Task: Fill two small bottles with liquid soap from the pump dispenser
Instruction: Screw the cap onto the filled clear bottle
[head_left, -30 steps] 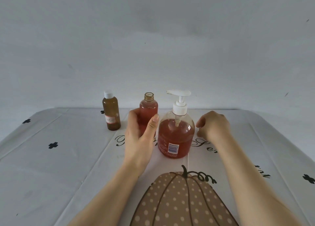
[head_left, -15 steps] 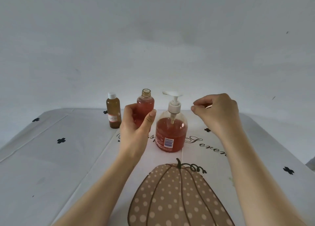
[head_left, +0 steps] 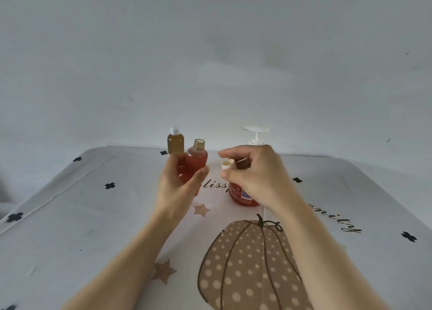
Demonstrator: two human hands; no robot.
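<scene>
My left hand (head_left: 180, 188) curls round the lower body of the open small bottle (head_left: 197, 158), upright just left of the pump dispenser (head_left: 240, 196), while my right hand (head_left: 254, 179) pinches its white cap (head_left: 227, 164); this light, smooth plastic probably slips when soapy, so I grip the middle.

Your left hand (head_left: 180, 190) grips open red bottle (head_left: 196, 159), upright | your right hand (head_left: 257, 176) pinches white cap (head_left: 228, 164) near it, apart | pump dispenser (head_left: 256, 129) behind right hand | capped amber bottle (head_left: 175, 143) at rear.

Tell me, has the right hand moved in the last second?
Yes: right hand crossed leftward from beside the pump dispenser to in front of it.
</scene>
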